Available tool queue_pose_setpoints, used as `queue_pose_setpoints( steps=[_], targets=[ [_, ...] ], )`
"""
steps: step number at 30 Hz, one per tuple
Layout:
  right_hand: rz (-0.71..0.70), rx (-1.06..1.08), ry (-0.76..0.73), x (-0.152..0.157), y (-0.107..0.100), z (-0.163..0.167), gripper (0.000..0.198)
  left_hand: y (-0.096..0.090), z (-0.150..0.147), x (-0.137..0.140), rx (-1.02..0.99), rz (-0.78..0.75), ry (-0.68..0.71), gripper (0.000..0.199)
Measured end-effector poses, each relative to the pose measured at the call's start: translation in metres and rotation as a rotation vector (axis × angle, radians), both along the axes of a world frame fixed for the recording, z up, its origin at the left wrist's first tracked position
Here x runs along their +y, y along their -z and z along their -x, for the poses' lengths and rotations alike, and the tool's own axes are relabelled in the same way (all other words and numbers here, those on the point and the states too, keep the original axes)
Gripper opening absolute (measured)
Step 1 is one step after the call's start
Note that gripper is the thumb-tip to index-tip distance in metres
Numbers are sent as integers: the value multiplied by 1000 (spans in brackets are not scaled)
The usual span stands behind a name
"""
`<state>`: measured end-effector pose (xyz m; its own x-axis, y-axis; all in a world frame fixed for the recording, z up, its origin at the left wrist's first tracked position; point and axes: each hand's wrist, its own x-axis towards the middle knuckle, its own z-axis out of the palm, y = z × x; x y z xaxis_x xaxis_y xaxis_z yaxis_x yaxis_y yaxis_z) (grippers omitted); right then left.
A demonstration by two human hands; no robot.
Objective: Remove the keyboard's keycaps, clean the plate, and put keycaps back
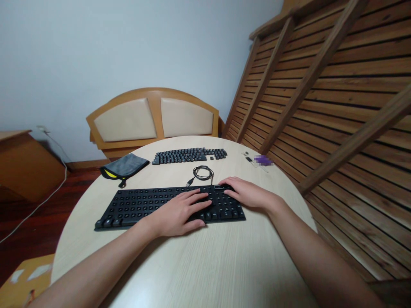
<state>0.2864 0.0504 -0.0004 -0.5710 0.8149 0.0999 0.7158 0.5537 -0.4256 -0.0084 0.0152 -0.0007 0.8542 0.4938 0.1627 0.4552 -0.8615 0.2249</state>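
Observation:
A black keyboard base (135,205) lies on the table with most of its keycaps off. Some caps remain along its front row. My left hand (180,211) rests over its right half, palm down, the fingers spread. At the back right corner, my right hand (245,191) touches the keyboard near the small indicator panel, fingers stretched out and thumb apart. Behind it, loose black keycaps (180,155) stand in rows laid out like a keyboard. Between them a coiled black USB cable (203,173) runs from the keyboard's back edge.
A grey cloth with black trim and a yellow patch (125,167) lies at the table's back left. Small parts and a blurred purple item (263,160) are at the back right. A padded wooden headboard (154,115) stands behind; wooden slats (337,141) lean along the right.

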Motion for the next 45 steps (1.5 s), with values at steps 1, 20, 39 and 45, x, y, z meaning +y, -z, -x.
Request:
queue_pose_setpoints(
  steps=[1,20,39,45],
  targets=[
    [24,3,14,0,-1,-6,33,-1,1,1,4,4,-2,59],
    [-129,-100,400,22,11,-61,48,4,33,27,52,11,-91,87],
    [11,-117,46,0,15,16,70,30,107,132,134,-220,-907,50],
    [42,-131,66,2,16,14,70,33,110,140,166,-203,-942,52]
  ],
)
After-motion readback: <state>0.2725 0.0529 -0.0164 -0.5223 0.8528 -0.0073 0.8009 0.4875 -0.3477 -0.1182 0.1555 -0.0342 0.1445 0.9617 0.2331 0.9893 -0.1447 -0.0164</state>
